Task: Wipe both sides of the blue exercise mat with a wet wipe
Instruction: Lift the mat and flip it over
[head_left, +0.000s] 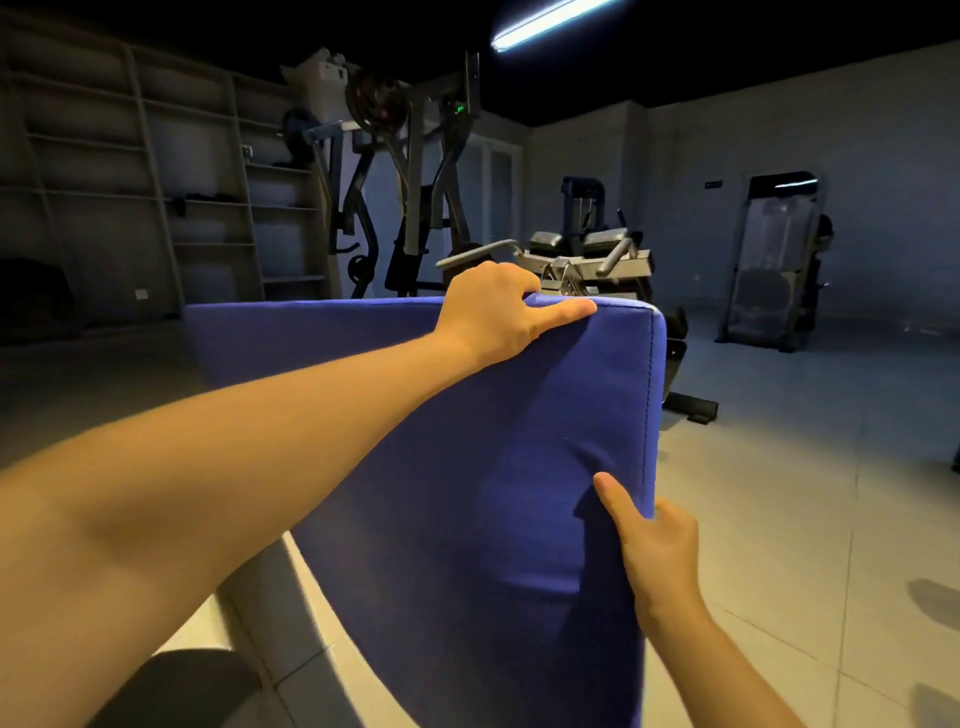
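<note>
mat (467, 493): I hold it upright, blue face creased
left hand (493, 312): fingers clamped over top edge
right hand (660, 545): pinching side edge
room: tiled floor (779, 519), weight machine (405, 171), shelves (197, 182)

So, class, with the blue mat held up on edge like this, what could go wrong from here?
1. The blue mat is held up only by the left hand at its top edge and the right hand at its side edge; a slip could let it flop over.
2. A weight machine stands beyond it; tipped away, the mat might strike it.
</note>
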